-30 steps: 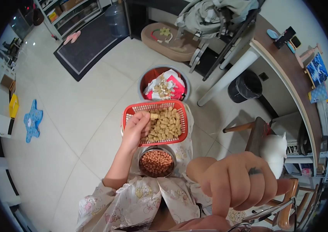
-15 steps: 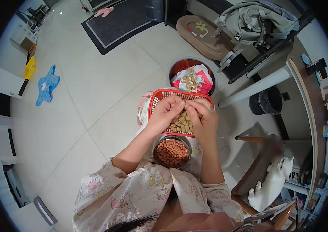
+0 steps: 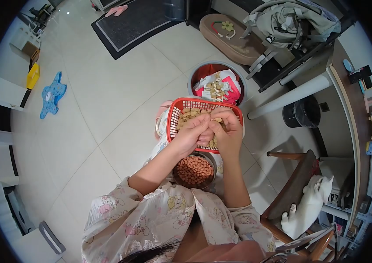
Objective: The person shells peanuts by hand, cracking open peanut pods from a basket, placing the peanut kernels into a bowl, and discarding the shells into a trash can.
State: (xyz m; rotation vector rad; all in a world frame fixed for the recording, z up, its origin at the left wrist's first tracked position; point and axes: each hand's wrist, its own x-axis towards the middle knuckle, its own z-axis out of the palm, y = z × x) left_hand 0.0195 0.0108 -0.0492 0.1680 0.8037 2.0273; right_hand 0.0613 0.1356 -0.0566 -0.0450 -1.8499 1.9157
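Observation:
My left hand and my right hand meet over a red plastic basket, fingers closed and fingertips pressed together. A pale peanut in its shell shows at my right thumb and forefinger. What my left fingers pinch is hidden, and I cannot tell what it is. Unshelled peanuts lie in the basket beneath both hands. Close in front of my body, a round metal bowl holds reddish shelled peanut kernels.
Beyond the basket stands a bin with peanut shells on pink and white wrapping. A white cat lies on a wooden chair at right. A desk, a black waste bin and a stroller stand further off.
Both hands have shifted slightly down and toward me, fingertips still together. More of the peanuts at the basket's far side now shows. The cat's head has moved slightly.

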